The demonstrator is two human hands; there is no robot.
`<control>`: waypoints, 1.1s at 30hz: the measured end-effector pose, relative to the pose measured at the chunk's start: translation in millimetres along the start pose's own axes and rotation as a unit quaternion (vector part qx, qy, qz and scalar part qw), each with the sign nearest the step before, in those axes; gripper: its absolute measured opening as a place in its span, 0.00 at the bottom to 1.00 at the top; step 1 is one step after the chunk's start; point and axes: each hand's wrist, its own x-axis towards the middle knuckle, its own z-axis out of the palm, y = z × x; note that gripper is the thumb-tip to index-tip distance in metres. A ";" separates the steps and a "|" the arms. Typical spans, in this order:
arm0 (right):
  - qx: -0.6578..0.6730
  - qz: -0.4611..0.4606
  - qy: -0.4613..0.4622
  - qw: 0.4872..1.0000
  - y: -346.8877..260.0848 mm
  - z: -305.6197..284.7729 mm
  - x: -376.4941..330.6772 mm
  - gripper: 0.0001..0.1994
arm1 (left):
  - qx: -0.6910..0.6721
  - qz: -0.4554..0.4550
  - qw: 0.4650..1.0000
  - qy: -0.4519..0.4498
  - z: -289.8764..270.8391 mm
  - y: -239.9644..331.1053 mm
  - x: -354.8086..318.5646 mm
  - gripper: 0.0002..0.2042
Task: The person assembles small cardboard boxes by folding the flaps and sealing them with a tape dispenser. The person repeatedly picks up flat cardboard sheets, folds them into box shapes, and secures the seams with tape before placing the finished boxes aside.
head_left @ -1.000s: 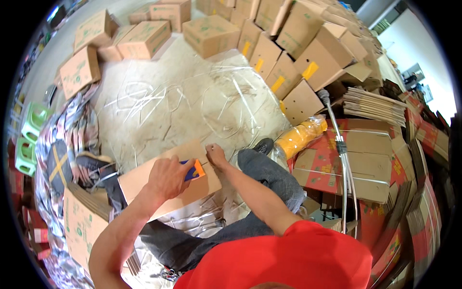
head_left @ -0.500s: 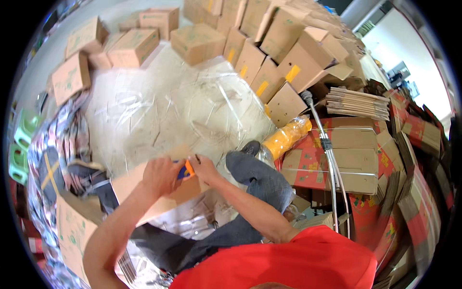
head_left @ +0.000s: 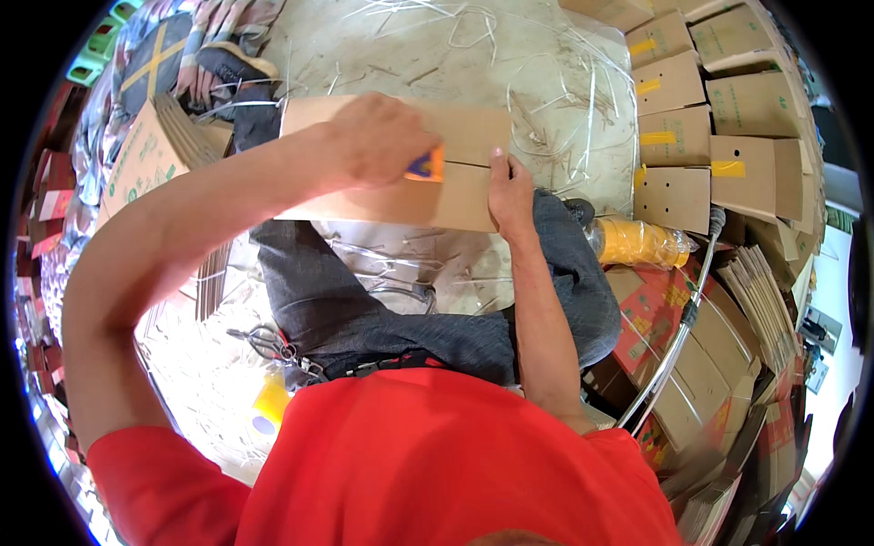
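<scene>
A brown cardboard carton (head_left: 473, 197) lies across my lap, a seam running between its two top flaps. My left hand (head_left: 387, 136) is over the top, closed around what looks like a roll of tape (head_left: 426, 166), orange with a blue inside; motion blurs it slightly. My right hand (head_left: 512, 193) grips the carton's right end, with the thumb on top and fingers against the side.
Flattened cartons (head_left: 150, 159) stand at my left knee. By my left hip are scissors (head_left: 264, 341) and a yellow tape roll (head_left: 271, 405). Wrapped yellow rolls (head_left: 642, 243) and a metal pole (head_left: 674, 350) lie right, near stacked cartons (head_left: 674, 136). Loose straps (head_left: 587, 100) litter the floor.
My head view has turned and tipped down. My right hand has left the tape roll and now holds the carton's right end. The left hand still carries the roll.
</scene>
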 end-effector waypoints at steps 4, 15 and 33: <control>-0.020 -0.014 0.022 0.999 18.8 -6.6 2.7 0.23 | 0.071 -0.056 0.994 -0.057 -8.7 -37.1 -73.9 0.23; 0.044 0.036 -0.031 0.998 15.8 -4.4 1.8 0.25 | -0.016 -0.075 0.993 -0.087 36.2 -135.0 -201.3 0.39; -0.263 -0.037 0.130 0.955 7.9 -132.8 38.2 0.24 | -0.352 0.025 0.903 0.245 152.5 -64.4 -76.8 0.42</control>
